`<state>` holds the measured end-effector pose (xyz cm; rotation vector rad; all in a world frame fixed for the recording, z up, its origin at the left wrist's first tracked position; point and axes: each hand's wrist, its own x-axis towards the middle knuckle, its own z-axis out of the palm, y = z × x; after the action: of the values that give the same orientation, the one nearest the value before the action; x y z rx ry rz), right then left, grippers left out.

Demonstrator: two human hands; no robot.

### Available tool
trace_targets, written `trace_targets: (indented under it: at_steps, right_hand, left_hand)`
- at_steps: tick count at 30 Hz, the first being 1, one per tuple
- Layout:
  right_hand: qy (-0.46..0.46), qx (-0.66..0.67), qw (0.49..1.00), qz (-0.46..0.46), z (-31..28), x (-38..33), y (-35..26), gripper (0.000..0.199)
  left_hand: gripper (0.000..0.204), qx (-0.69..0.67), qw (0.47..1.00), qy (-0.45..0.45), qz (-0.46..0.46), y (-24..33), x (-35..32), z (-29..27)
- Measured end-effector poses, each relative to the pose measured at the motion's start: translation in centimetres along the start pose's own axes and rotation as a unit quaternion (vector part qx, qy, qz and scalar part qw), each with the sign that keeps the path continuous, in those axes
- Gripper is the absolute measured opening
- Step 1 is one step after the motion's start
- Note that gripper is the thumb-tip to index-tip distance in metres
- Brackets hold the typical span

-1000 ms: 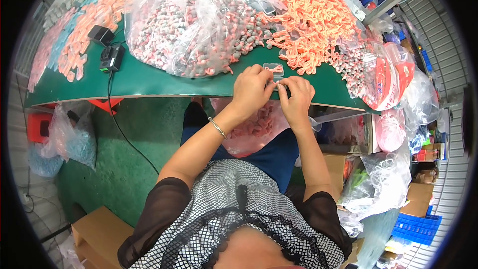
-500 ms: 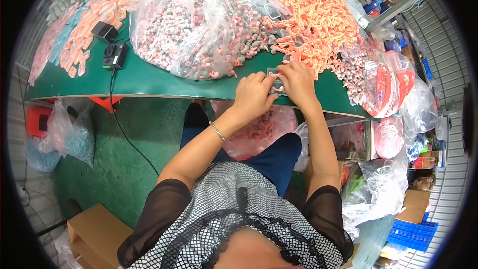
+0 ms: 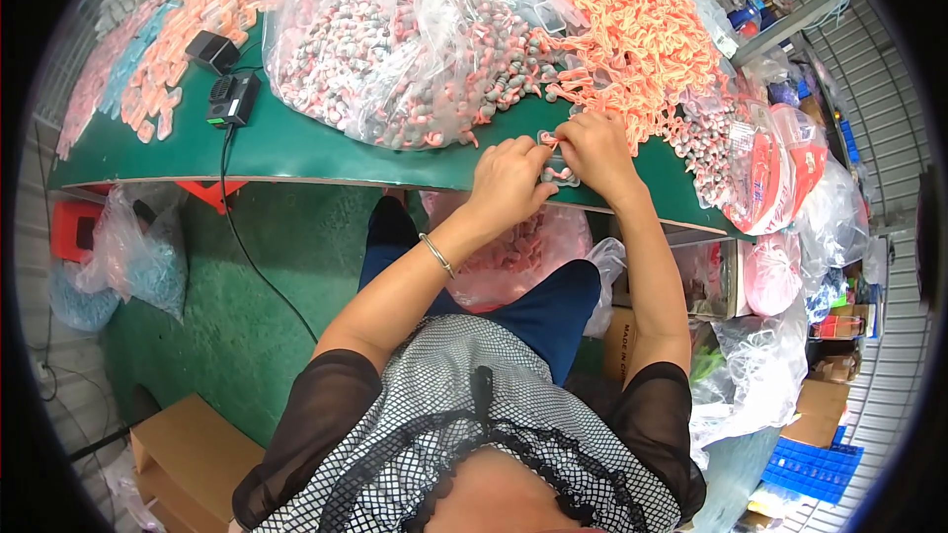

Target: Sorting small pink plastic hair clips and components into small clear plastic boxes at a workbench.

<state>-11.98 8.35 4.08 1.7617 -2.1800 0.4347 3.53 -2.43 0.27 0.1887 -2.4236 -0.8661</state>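
At the table's front edge my left hand [image 3: 511, 178] has its fingers curled along the left side of a small clear plastic tray [image 3: 574, 181], gripping it. Pink and grey pieces [image 3: 561, 173] lie in the tray. My right hand [image 3: 599, 153] bends over the tray's far right end. Its fingers are pinched together near a pink-orange piece [image 3: 549, 139], and what lies between the fingertips is hidden. Just beyond my right hand spreads a heap of orange looped cord-like pieces [image 3: 637, 35].
A large clear bag [image 3: 365, 69] of pink and grey pieces fills the table's middle. Flat orange pieces [image 3: 188, 35] and a black charger-like device [image 3: 234, 99] with a cable are at left. A red and white bag [image 3: 775, 168] sits at right. Below the edge hangs a pink bag [image 3: 513, 257].
Both hands stay at the tray. The right hand and its forearm have shifted slightly to the right, and the tray appears a little farther right in the view.
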Motion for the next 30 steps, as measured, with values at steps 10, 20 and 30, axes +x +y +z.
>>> trace_targets:
  at_steps: [10, 20, 30]
  right_hand:
    - [-0.032, 0.056, 0.998, 0.015, -2.2, -2.0, -2.2, 0.006]
    - [-0.026, 0.076, 0.993, 0.091, -1.1, -1.5, 0.2, 0.023]
    - [-0.011, 0.160, 0.982, 0.099, 0.7, -2.3, 1.4, 0.027]
  left_hand:
    - [0.044, -0.017, 0.999, -0.012, -0.026, -0.4, 0.2, 0.1]
    - [0.043, 0.000, 0.999, -0.030, -0.035, -0.1, 0.5, -0.1]
    - [0.044, 0.003, 1.000, -0.024, -0.018, -0.1, 0.5, -0.1]
